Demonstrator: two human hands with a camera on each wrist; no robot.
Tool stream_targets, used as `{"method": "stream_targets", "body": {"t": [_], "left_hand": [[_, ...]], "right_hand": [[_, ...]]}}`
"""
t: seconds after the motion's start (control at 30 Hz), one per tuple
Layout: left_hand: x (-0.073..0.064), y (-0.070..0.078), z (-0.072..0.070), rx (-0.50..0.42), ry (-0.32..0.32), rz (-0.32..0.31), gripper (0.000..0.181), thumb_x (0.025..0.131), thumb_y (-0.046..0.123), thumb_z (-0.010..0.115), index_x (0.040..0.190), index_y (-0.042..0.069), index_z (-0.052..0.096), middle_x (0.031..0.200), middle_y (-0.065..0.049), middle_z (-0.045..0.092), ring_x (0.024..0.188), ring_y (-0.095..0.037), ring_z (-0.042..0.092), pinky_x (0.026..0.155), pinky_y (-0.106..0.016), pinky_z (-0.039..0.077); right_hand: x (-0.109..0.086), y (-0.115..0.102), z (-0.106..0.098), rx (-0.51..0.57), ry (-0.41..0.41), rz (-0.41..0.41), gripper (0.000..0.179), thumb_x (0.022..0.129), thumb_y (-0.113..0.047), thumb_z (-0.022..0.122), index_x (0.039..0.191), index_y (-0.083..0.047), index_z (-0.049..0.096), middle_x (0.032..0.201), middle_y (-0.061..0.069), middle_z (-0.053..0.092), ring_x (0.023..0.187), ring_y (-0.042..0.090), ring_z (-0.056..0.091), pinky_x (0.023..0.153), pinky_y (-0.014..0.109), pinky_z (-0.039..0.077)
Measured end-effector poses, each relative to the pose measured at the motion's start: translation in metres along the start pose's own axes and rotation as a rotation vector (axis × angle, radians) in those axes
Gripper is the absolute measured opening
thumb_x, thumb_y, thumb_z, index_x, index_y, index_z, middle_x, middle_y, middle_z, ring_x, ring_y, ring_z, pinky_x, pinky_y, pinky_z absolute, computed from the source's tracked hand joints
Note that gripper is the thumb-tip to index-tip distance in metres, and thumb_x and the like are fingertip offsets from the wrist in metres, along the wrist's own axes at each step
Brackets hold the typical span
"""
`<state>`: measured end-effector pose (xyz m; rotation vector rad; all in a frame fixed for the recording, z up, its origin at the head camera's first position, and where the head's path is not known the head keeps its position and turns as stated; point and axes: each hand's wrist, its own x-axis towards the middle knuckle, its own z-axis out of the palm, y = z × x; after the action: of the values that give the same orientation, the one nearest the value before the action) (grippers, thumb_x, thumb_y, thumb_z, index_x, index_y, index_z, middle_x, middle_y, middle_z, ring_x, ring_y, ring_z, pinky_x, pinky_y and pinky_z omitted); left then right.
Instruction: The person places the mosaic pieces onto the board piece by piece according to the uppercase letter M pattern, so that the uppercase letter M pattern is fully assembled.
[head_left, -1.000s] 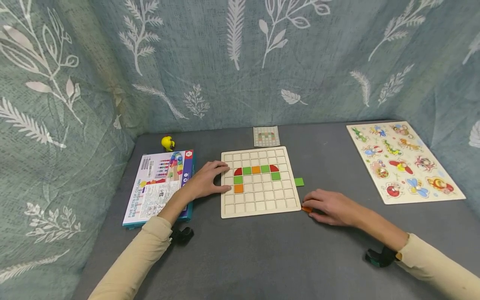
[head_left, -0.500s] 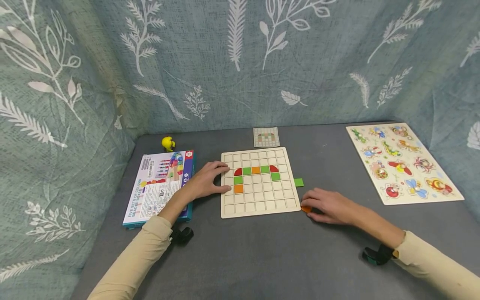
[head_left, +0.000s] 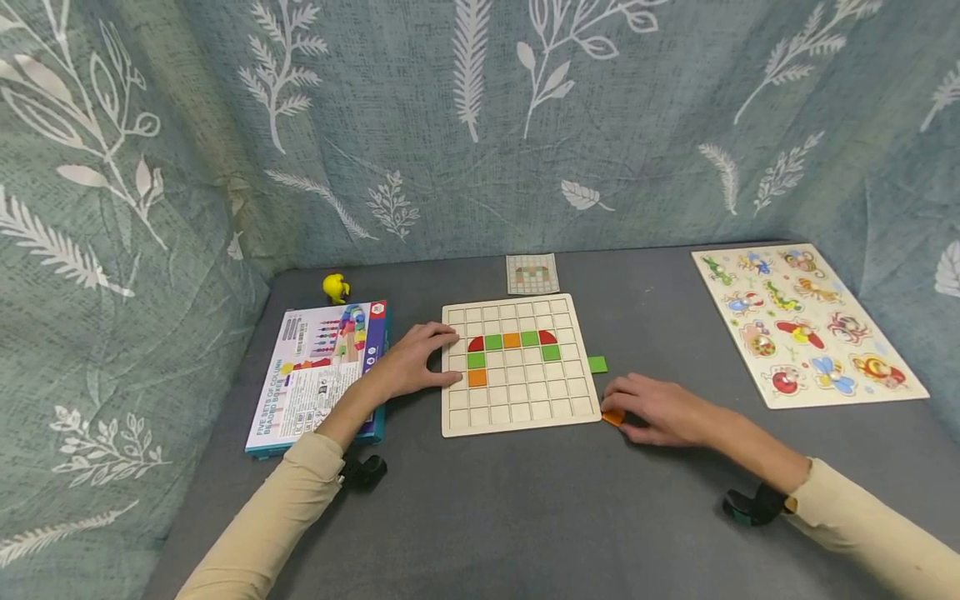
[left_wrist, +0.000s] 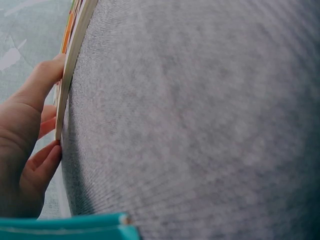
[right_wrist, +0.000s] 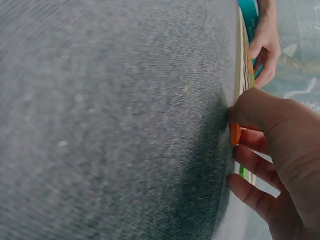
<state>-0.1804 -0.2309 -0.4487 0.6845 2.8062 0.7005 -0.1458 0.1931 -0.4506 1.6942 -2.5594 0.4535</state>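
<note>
A wooden grid board (head_left: 528,392) lies mid-table. In it sit two red quarter-round tiles, several green square tiles and two orange square tiles. My left hand (head_left: 411,360) rests on the board's left edge, thumb and fingers spread apart; the left wrist view shows the thumb (left_wrist: 47,75) on the rim. At the board's near right corner my right hand (head_left: 660,410) pinches an orange square tile (head_left: 613,417) between thumb and fingers. In the right wrist view this orange tile (right_wrist: 235,133) is partly hidden by the thumb. A loose green square tile (head_left: 597,364) lies at the board's right edge.
A small pattern card (head_left: 532,274) lies behind the board. On the left are a bead-set box (head_left: 315,375) and a yellow toy figure (head_left: 336,287). An insect puzzle board (head_left: 810,325) lies at the right. A leaf-patterned curtain (head_left: 427,150) hangs behind the table.
My right hand has shifted very slightly, still at the orange tile by the board's corner. The left hand and the tiles on the board stay as they were.
</note>
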Motion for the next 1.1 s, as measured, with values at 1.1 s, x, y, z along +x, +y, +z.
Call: {"method": "stream_targets", "body": {"t": [1.1], "left_hand": [[-0.0010,0.0029,-0.0018,0.001,0.007,0.011,0.067,0.085,0.045,0.071,0.140,0.012,0.053,0.145,-0.008,0.045,0.134,-0.029,0.040,0.109,-0.051,0.039]], "right_hand": [[0.0093,-0.0033,0.0005,-0.012,0.000,0.020,0.023,0.083,-0.020,0.073,0.103,-0.015,0.063,0.100,-0.005,0.057,0.086,0.005,0.047,0.067,0.022,0.047]]}}
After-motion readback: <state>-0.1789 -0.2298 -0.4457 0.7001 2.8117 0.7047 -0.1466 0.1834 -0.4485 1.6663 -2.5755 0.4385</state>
